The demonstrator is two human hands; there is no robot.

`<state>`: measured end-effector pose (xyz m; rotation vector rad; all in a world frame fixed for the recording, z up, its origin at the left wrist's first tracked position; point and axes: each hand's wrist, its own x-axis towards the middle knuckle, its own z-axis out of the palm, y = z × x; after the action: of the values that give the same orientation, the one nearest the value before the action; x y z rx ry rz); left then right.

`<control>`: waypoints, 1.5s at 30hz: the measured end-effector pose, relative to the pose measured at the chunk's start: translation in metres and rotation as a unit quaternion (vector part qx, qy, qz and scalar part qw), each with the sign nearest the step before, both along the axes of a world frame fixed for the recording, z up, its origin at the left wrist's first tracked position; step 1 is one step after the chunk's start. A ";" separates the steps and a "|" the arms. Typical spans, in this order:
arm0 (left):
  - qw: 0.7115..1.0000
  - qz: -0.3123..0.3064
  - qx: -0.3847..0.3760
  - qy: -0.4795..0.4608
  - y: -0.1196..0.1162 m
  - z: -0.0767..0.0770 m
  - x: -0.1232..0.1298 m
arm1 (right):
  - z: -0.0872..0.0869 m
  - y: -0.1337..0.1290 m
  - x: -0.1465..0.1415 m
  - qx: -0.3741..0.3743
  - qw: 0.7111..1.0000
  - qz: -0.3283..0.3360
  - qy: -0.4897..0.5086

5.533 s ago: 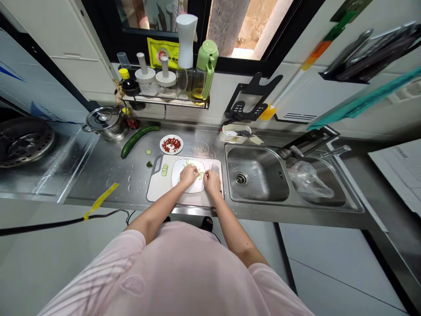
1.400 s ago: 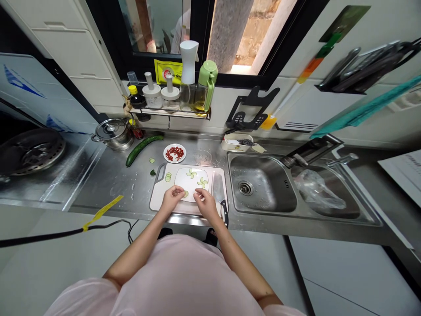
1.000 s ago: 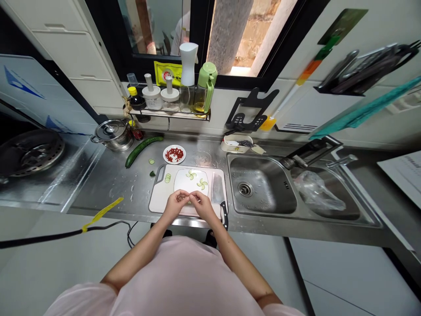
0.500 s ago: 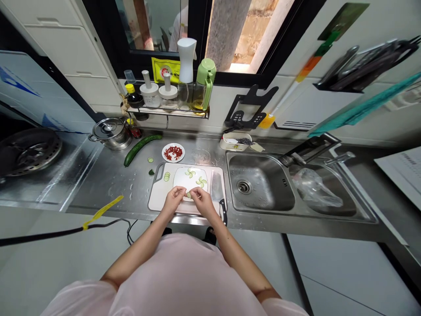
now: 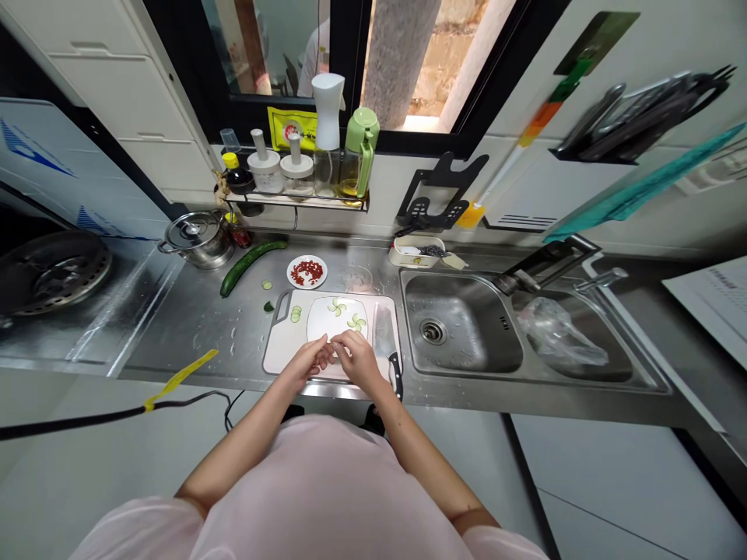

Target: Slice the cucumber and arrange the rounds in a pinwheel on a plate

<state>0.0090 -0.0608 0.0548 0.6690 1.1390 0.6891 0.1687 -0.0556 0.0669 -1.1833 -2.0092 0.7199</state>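
Observation:
My left hand (image 5: 311, 362) and my right hand (image 5: 357, 362) meet over the front edge of a white square plate (image 5: 319, 315). The left fingers are curled with the palm turned partly up. My right fingertips are pinched together against them; whatever lies between is hidden. On the plate, pale green cucumber slices form two pinwheel shapes, one at the back (image 5: 337, 307) and one at the right (image 5: 356, 322). Beneath the plate lies a cutting board (image 5: 282, 354), with a small stack of cucumber slices (image 5: 296, 313) on its left and a black-handled knife (image 5: 396, 376) along its right side.
Behind the board are a small plate of chopped red pieces (image 5: 306, 272) and a whole cucumber (image 5: 248, 268). A lidded pot (image 5: 198, 237) stands further left. To the right is a double sink (image 5: 467, 327). Bottles and jars fill a wall shelf (image 5: 297, 198).
My left hand has turned its palm upward and curled its fingers. The right hand has shifted slightly left to meet it. The green slice seen between the fingertips is now hidden.

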 end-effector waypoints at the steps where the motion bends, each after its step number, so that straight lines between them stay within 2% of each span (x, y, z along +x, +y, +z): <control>1: 1.000 0.004 0.000 -0.002 0.000 0.001 0.000 | -0.001 0.000 0.000 0.002 1.000 0.003 -0.002; 7: 1.000 0.027 0.000 -0.014 0.001 0.001 -0.001 | -0.005 -0.001 0.001 0.001 1.000 0.007 -0.010; 14: 0.996 0.059 0.056 0.021 0.003 0.000 -0.003 | -0.011 0.000 0.000 -0.001 1.000 -0.004 0.006; 18: 0.995 0.057 0.072 0.043 0.006 0.001 -0.004 | -0.014 0.001 -0.001 -0.012 1.000 -0.001 0.002; 27: 0.989 0.064 0.121 0.056 0.011 -0.012 -0.006 | -0.019 0.004 0.001 -0.040 0.999 0.009 -0.018; 33: 0.982 0.077 0.161 0.064 0.013 -0.022 -0.006 | -0.024 0.008 0.000 -0.081 0.997 0.004 -0.008; 38: 0.975 0.070 0.196 0.082 0.015 -0.023 -0.005 | -0.031 0.013 0.001 -0.125 0.992 -0.001 0.014; 45: 0.972 0.057 0.208 0.089 0.019 -0.028 -0.005 | -0.039 0.016 0.003 -0.174 0.984 -0.001 0.044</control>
<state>0.0041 -0.0421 0.0266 1.0427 1.2156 0.9957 0.1714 -0.0392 0.0281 -1.3216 -1.8559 1.1371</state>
